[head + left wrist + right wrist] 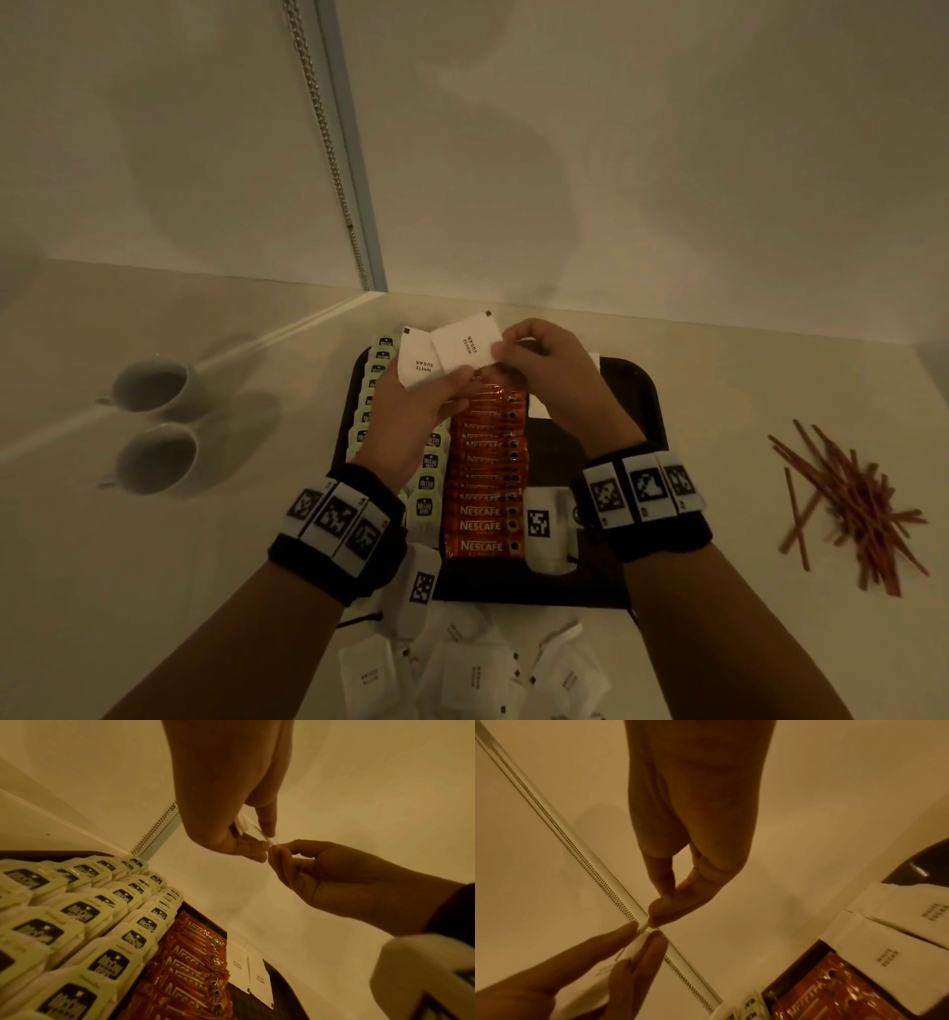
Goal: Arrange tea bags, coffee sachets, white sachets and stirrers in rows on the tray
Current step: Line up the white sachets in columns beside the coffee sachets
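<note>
Two white sachets [447,349] are held above the far end of the tray [637,390], left hand [411,411] pinching them, right hand [544,370] pinching the upper one. Tea bags [429,473] and coffee sachets [482,493] lie in rows; two white sachets are placed, more wait near on the tabletop [154,591], and stirrers [852,509] lie unplaced at right.

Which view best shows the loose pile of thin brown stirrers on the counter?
Head view: the loose pile of thin brown stirrers lies whole on the counter, right of the dark tray. Neither wrist view shows it.
</note>
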The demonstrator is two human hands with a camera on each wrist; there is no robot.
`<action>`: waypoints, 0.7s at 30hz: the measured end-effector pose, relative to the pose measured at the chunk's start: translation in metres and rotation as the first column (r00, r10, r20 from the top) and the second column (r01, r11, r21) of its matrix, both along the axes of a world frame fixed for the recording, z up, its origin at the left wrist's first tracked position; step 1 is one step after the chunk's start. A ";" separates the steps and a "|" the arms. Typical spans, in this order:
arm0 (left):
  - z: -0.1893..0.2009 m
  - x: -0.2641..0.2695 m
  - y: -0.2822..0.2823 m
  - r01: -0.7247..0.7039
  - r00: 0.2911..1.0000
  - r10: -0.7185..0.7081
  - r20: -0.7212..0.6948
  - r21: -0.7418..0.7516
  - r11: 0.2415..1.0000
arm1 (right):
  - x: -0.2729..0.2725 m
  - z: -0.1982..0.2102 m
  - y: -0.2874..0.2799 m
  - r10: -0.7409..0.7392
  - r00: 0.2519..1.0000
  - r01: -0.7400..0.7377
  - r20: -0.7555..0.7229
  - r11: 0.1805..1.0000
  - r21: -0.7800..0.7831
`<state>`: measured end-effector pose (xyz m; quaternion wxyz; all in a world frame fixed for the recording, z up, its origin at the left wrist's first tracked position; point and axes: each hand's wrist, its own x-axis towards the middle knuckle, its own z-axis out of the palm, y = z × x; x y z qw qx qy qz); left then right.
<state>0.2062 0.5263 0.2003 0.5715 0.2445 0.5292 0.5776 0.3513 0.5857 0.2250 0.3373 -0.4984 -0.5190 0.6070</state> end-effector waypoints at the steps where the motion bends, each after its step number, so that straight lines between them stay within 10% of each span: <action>1: 0.001 0.000 0.001 -0.039 0.999 0.039 -0.003 0.001 0.999 | 0.000 -0.001 -0.004 0.024 0.999 -0.025 -0.024 0.999 -0.032; 13: 0.002 -0.006 0.001 -0.044 0.999 0.044 -0.020 -0.012 0.999 | 0.012 -0.004 -0.009 0.100 0.989 -0.109 0.109 0.991 0.080; 17: 0.007 -0.009 0.002 -0.048 0.962 0.047 0.268 -0.004 0.999 | 0.031 -0.014 -0.003 -0.118 0.992 0.118 -0.050 0.993 -0.010; 21: 0.003 -0.011 0.003 -0.051 0.957 0.045 0.286 0.014 0.999 | 0.057 -0.044 0.001 -0.305 0.939 0.308 0.159 0.952 0.006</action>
